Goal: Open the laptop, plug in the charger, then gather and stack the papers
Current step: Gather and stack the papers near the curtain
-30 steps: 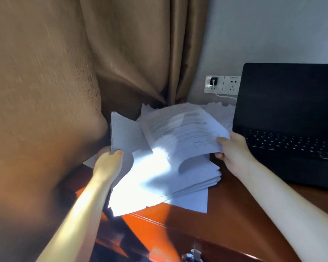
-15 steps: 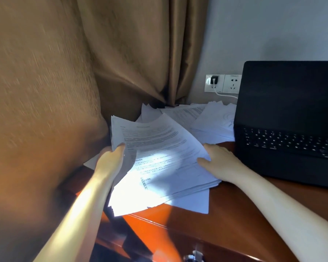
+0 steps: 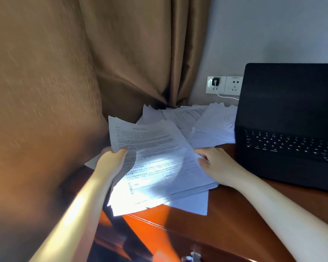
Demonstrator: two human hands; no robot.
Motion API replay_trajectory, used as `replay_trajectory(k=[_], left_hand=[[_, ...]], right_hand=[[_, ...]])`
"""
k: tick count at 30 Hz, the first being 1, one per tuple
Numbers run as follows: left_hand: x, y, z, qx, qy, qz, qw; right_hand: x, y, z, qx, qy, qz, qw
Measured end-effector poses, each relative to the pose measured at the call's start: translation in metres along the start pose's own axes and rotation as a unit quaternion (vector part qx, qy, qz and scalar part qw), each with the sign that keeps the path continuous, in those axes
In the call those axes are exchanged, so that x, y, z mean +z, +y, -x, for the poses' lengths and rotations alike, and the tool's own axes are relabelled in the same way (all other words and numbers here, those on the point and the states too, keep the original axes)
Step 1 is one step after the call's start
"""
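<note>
Centre frame: stack of papers [image 3: 159,173] on the red-brown worktop [image 3: 235,220], long axis running from lower left up toward upper right, top sheet's heading at the far end. Left hand [image 3: 112,161] at the stack's left edge, fingers clenched on the sheets, thumb on top. Right hand [image 3: 214,163] flat on the right edge, fingers spread and pressing, not gripping. Near corner of the stack hanging past the worktop's front edge. More loose sheets [image 3: 203,121] fanned behind, upper centre, touching the open laptop [image 3: 288,125] at right. Charger [image 3: 215,82] seated in the wall socket [image 3: 224,85], white cable [image 3: 227,97] running behind the laptop. Curtain [image 3: 64,72] crowding the left; bare worktop lower right.
</note>
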State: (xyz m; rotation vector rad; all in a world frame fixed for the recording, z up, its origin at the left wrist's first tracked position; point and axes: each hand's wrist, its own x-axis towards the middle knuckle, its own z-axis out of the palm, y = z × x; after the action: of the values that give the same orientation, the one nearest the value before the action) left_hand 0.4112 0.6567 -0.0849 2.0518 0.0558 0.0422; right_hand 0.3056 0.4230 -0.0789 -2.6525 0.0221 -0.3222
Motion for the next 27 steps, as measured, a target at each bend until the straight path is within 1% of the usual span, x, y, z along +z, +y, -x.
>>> replay_trajectory(k=[3, 5, 7, 8, 9, 12, 13, 16, 19, 22, 25, 27], left_hand=[[0.0, 0.002, -0.001, 0.009, -0.001, -0.019, 1.0], [-0.001, 0.003, -0.001, 0.027, -0.002, -0.044, 0.999], [-0.004, 0.005, 0.001, 0.048, 0.005, -0.059, 0.997], [-0.005, 0.004, 0.001, 0.057, 0.01, -0.056, 0.997], [-0.006, 0.004, 0.002, 0.069, 0.015, -0.047, 0.996], [-0.013, 0.005, 0.001, 0.083, 0.026, 0.011, 0.996], [-0.017, 0.007, 0.0, 0.078, 0.029, 0.036, 0.996], [-0.034, 0.011, -0.008, 0.074, 0.045, 0.083, 0.993], [-0.054, 0.014, -0.015, 0.101, 0.061, 0.055, 0.991], [-0.068, 0.012, -0.022, 0.113, 0.057, 0.038, 0.991], [-0.072, 0.002, -0.024, 0.112, 0.046, 0.027, 0.992], [-0.072, -0.007, -0.023, 0.104, 0.046, 0.03, 0.993]], right_hand=[[-0.004, 0.001, 0.001, 0.012, -0.018, -0.021, 1.0], [-0.006, 0.002, -0.001, 0.028, -0.027, -0.079, 0.996], [-0.008, 0.003, -0.004, 0.065, -0.027, -0.159, 0.985], [-0.008, 0.007, -0.005, 0.082, -0.022, -0.184, 0.979], [-0.008, 0.011, -0.006, 0.091, -0.012, -0.185, 0.978], [-0.007, 0.021, -0.004, 0.074, 0.012, -0.081, 0.994], [-0.008, 0.022, -0.002, 0.062, 0.004, -0.056, 0.996], [-0.01, 0.02, 0.001, 0.037, -0.063, -0.021, 0.997], [-0.013, 0.011, 0.002, 0.022, -0.112, 0.029, 0.993], [-0.011, -0.001, 0.001, 0.024, -0.151, 0.105, 0.983], [-0.008, -0.008, -0.005, 0.012, -0.156, 0.142, 0.978], [-0.007, -0.01, -0.015, -0.001, -0.138, 0.165, 0.977]])
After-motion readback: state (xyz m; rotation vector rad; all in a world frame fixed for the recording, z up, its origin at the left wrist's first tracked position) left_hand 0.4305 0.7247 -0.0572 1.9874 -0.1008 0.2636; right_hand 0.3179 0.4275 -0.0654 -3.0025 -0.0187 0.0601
